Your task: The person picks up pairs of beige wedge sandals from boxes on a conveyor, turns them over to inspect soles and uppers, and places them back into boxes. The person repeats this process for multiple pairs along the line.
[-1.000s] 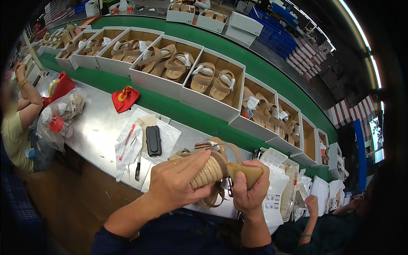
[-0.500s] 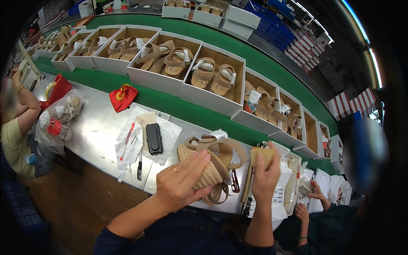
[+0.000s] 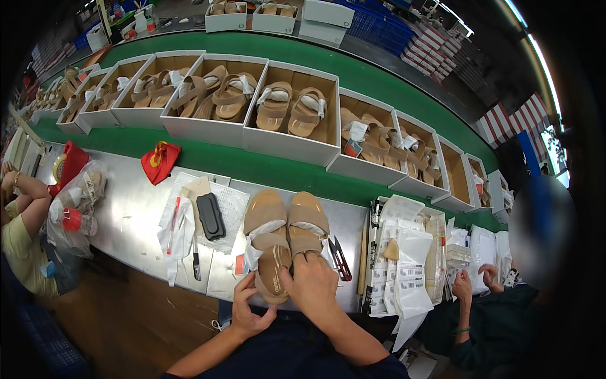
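Two tan strappy sandals rest side by side on the metal table, toes pointing away from me, white paper tucked under their straps. My left hand (image 3: 252,308) is closed around the heel of the left sandal (image 3: 273,273). The right sandal (image 3: 308,215) has my right hand (image 3: 314,283) over its heel end, fingers curled onto it; the hand hides the heel. A small orange-and-white tag (image 3: 240,264) shows beside the left sandal. Right of the pair are red-and-black thread snips (image 3: 341,259). A tan wedge-shaped block (image 3: 391,250) sits on white labelled sheets in a tray.
Open white shoeboxes (image 3: 289,144), most with sandals, line the green surface (image 3: 221,151) beyond the table. To the left are a black case (image 3: 211,216), pens, a red cloth (image 3: 160,163) and a plastic bag (image 3: 74,208). A co-worker's hands (image 3: 473,282) are at right, another person's arm (image 3: 28,201) at left.
My left hand has lowered the tilted wedge sandal, and the pair now stands side by side. My right hand has let go of the tan block and moved left onto a sandal.
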Motion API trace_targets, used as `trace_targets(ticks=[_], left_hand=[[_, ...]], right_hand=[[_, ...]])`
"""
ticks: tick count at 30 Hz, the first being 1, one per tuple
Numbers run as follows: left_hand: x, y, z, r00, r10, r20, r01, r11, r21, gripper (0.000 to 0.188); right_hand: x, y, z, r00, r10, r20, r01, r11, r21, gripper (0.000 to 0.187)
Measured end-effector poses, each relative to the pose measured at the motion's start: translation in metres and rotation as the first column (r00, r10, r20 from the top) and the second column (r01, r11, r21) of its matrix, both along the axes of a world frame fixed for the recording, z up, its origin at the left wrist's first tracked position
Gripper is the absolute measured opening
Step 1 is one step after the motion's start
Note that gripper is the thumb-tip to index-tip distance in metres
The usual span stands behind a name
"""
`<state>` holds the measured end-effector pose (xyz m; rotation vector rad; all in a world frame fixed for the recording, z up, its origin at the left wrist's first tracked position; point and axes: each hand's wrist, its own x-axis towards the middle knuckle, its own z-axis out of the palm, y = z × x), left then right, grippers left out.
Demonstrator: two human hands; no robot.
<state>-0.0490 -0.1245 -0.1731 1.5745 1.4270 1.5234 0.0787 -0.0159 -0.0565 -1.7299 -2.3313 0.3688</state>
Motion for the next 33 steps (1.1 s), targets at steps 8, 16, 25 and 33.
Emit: trace_targets(ticks=[8, 16, 25, 33], left_hand=[[0.002, 0.031, -0.003, 0.973, 0.085, 0.213, -0.027, 0.964, -0.264, 0.034], [0.019, 0.079, -0.012, 0.982, 0.055, -0.18, -0.111, 0.942, -0.318, 0.019], [0.023, 0.089, 0.015, 0.971, 0.029, -0.236, -0.105, 0.943, -0.317, 0.021], [0.02, 0.089, 0.013, 0.949, 0.033, -0.315, -0.115, 0.963, -0.245, 0.023]], right_hand=[[0.124, 0.047, 0.067, 0.894, -0.196, -0.403, 0.182, 0.981, -0.074, 0.016], [0.353, 0.18, 0.139, 0.85, -0.421, -0.318, 0.52, 0.766, 0.377, 0.02], [0.482, 0.314, 0.045, 0.655, -0.739, 0.159, 0.597, 0.635, 0.49, 0.026], [0.335, 0.354, 0.0, 0.893, -0.406, 0.194, 0.434, 0.892, -0.126, 0.042]])
